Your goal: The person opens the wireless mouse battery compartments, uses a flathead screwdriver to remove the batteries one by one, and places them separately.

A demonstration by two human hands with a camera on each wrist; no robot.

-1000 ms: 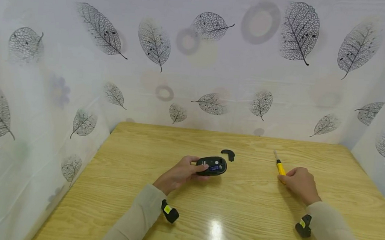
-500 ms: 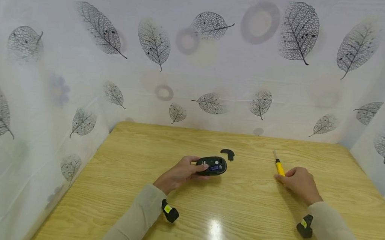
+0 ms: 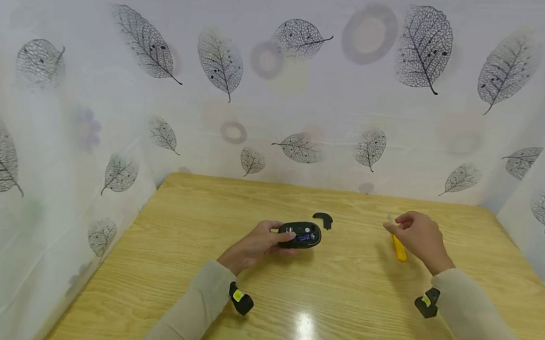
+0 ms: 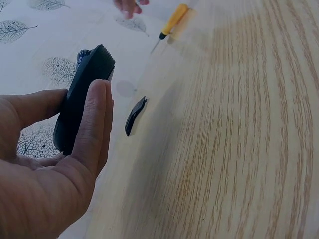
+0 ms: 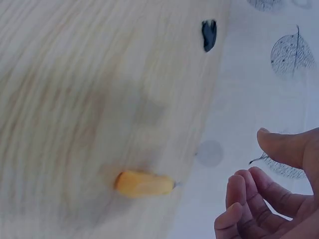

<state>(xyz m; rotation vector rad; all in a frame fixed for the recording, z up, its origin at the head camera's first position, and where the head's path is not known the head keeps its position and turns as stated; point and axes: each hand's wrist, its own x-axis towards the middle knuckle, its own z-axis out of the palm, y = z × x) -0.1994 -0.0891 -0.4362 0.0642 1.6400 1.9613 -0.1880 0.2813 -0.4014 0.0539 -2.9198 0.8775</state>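
My left hand (image 3: 259, 243) holds a black computer mouse (image 3: 314, 238) above the table, underside up, thumb across it and fingers beneath. A battery (image 3: 303, 237) shows in its bay. In the left wrist view the mouse (image 4: 82, 99) stands edge-on between thumb and fingers. On the right, a screwdriver (image 3: 399, 250) with a yellow handle lies on the table. My right hand (image 3: 420, 240) hovers above it, holding nothing, fingers loosely bent. The right wrist view has the screwdriver (image 5: 145, 183) apart from the hand (image 5: 274, 194). Behind the mouse lies its black curved cover (image 3: 324, 219).
The wooden table (image 3: 232, 199) reaches back to a white curtain (image 3: 209, 122) with a leaf print, which also hangs along the left and right sides. Each wrist carries a small black camera, as on the left wrist camera (image 3: 241, 300).
My right hand has let go of the screwdriver and risen off the table, slightly forward. The screwdriver stays lying there. My left hand and the mouse have not moved.
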